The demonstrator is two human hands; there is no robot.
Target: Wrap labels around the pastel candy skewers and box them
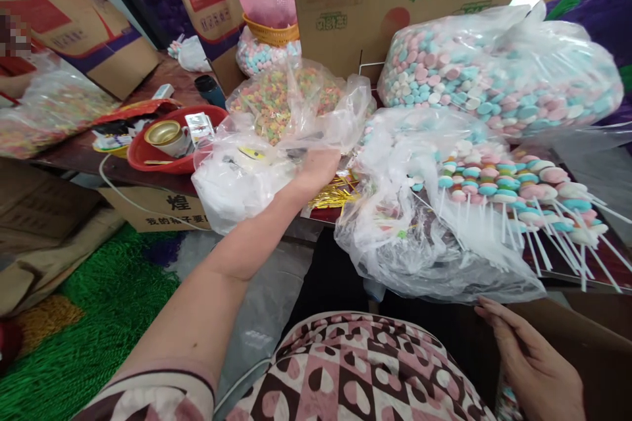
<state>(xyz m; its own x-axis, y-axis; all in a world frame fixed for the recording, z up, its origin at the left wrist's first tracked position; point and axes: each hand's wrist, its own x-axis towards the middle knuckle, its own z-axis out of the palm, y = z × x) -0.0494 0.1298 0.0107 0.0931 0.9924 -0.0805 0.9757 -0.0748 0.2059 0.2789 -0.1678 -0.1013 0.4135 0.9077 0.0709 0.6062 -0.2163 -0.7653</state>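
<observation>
My left hand (322, 163) reaches forward to the clear bag of small coloured candies (291, 102). Its fingers are hidden, so its grip cannot be told. Just below it lie gold twist ties (332, 195). At the lower right, my right hand (536, 362) has its fingertips pressed together by the edge of a crumpled clear plastic bag (419, 256). What they pinch, if anything, cannot be made out. Right of that bag, several marshmallow skewers (513, 181) lie in a pile, white sticks pointing towards me.
A large bag of pink, blue and white marshmallows (494, 79) stands at the back right, before a cardboard box (365, 6). Left are a red basin (143, 161) with a metal bowl (162, 133) and a dark cup (209, 90). Green strands (113, 296) cover the floor at left.
</observation>
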